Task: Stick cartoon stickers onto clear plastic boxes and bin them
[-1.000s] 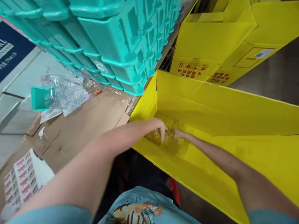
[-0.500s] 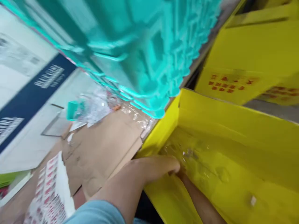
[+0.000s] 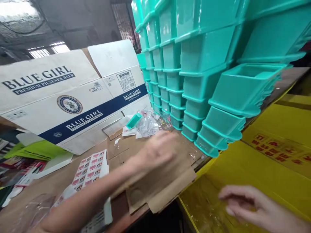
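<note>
My left hand reaches out over a brown cardboard sheet on the table. It is blurred by motion, and I cannot make out its fingers well. Just beyond it lies a heap of clear plastic bags with a small teal tray at its left. My right hand hovers over the yellow box at the lower right. Its fingers are curved and apart from the thumb, with nothing visible between them. Clear plastic pieces lie inside that box, too blurred to name.
Tall stacks of teal plastic bins stand at the back right, reaching the table edge. An unfolded white beer carton stands behind. A sticker sheet lies left of the cardboard, and a lime-green carton piece sits far left.
My view has swung up and levelled out. My hands, close together at the yellow box's edge before, are now apart: the left over the cardboard, the right over the box.
</note>
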Demonstrator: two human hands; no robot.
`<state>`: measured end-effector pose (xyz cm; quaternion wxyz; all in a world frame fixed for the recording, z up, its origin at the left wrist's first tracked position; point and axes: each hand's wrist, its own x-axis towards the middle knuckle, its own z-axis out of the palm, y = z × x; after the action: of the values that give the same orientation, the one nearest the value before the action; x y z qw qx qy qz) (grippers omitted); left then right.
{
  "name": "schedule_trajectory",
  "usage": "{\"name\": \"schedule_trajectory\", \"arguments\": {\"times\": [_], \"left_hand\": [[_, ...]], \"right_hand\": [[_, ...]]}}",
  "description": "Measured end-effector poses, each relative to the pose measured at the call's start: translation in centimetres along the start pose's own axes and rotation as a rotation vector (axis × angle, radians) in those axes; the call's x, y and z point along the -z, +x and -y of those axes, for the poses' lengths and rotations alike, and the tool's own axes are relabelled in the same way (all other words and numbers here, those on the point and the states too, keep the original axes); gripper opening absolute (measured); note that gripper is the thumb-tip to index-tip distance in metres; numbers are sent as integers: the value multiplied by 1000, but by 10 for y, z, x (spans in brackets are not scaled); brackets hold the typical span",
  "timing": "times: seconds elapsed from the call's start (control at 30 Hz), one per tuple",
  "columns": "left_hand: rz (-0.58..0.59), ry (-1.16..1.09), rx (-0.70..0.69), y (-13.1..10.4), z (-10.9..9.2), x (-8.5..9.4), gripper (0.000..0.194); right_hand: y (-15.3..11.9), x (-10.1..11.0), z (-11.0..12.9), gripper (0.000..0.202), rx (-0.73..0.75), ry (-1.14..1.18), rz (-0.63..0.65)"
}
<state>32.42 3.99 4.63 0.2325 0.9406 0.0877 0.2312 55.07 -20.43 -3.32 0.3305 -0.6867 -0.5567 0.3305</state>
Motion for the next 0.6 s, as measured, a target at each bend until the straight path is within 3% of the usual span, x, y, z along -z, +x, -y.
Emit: {"name": "schedule_trajectory", "arguments": {"times": [0.03, 0.1, 0.13, 0.2, 0.3, 0.37, 0.5, 0.6], "left_hand": [[-26, 104, 86, -7, 29, 27, 75], [45, 260, 240, -12, 84, 65, 113], [119, 305, 301, -10, 106, 76, 127], [241, 352, 344, 1, 136, 84, 140], [320, 399, 341, 25, 149, 77, 141], [346, 440, 345, 38, 148, 70, 142], [375, 485, 347, 48, 148, 62, 147], [351, 474, 382, 43, 150, 57, 141]], "right_hand": [[24, -2, 21, 27, 101, -32, -28], [80, -14, 65, 37, 288, -222, -165], [110, -24, 85, 45, 345, -354, -235], [169, -43, 113, 71, 254, -626, -317], [236, -64, 127, 109, 51, -797, -346], [259, -70, 123, 120, 21, -818, -371], [271, -75, 115, 120, 34, -837, -395], [275, -79, 113, 102, 21, -818, -423]]}}
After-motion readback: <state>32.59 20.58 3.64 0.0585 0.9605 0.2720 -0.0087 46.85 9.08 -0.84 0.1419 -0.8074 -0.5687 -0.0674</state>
